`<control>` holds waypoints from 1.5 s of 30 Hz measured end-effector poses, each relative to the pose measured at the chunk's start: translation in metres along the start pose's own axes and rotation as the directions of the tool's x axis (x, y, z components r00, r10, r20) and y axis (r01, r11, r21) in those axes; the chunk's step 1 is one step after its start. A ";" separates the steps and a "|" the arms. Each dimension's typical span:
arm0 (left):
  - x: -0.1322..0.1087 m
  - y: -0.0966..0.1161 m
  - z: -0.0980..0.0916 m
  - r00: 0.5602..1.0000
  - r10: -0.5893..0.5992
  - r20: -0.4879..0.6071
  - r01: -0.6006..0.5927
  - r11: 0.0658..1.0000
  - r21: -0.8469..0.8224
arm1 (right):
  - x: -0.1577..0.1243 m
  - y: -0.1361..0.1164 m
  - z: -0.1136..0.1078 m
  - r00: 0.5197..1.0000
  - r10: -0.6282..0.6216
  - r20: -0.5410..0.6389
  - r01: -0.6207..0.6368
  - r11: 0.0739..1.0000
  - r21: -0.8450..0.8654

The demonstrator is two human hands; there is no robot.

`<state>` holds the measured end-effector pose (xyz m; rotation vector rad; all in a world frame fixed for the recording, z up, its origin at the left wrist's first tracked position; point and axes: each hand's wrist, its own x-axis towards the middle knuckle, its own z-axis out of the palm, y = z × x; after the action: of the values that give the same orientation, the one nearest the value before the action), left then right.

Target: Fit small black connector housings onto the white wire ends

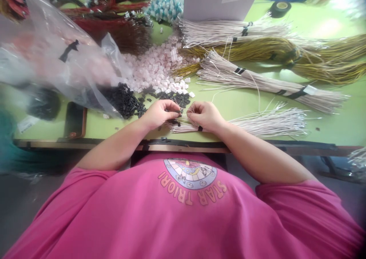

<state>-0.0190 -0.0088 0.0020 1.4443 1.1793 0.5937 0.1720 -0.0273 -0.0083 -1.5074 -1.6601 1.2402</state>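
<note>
My left hand (pixel 161 114) is closed in a pinch, with a thin white wire (pixel 182 108) showing at its fingertips. A short gap away, my right hand (pixel 206 115) is closed too, thumb against fingers; what it pinches is too small to make out. Beneath both hands lies a bundle of white wires (pixel 268 121), bound with black tape and fanning out to the right. Small black plastic pieces (pixel 126 100) are heaped just left of my left hand, and more lie behind the fingers. Beyond them spreads a pile of small white connector housings (pixel 160 70).
Behind my right hand lie another white wire bundle (pixel 268 85) and yellow-green wires (pixel 257 49). A clear plastic bag (pixel 85 72) and a phone (pixel 74 119) are at left. Farther back stand a pale box (pixel 220 3) and a black tape roll (pixel 280 9). The table edge (pixel 183 147) is close.
</note>
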 end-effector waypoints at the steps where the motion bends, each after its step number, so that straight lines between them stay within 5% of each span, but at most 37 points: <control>1: 0.000 0.000 0.000 1.000 -0.001 -0.004 0.001 1.000 -0.001 | 0.000 -0.001 0.000 1.000 -0.023 -0.010 0.023 0.999 -0.031; 22: 0.001 0.002 0.002 0.999 -0.039 -0.015 0.039 0.999 -0.012 | 0.000 -0.001 0.003 0.973 -0.210 -0.098 0.178 0.946 -0.270; 35: 0.003 -0.005 0.010 0.997 -0.024 -0.072 0.028 0.998 0.051 | 0.002 0.006 0.008 0.955 -0.282 -0.093 0.248 0.929 -0.274; 45: 0.005 -0.008 0.012 0.992 0.105 -0.062 -0.094 0.982 0.163 | 0.002 0.002 0.007 0.965 -0.254 -0.059 0.234 0.944 -0.235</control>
<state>-0.0094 -0.0101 -0.0099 1.6371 1.2381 0.6355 0.1658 -0.0271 -0.0134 -1.4092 -1.9129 0.8643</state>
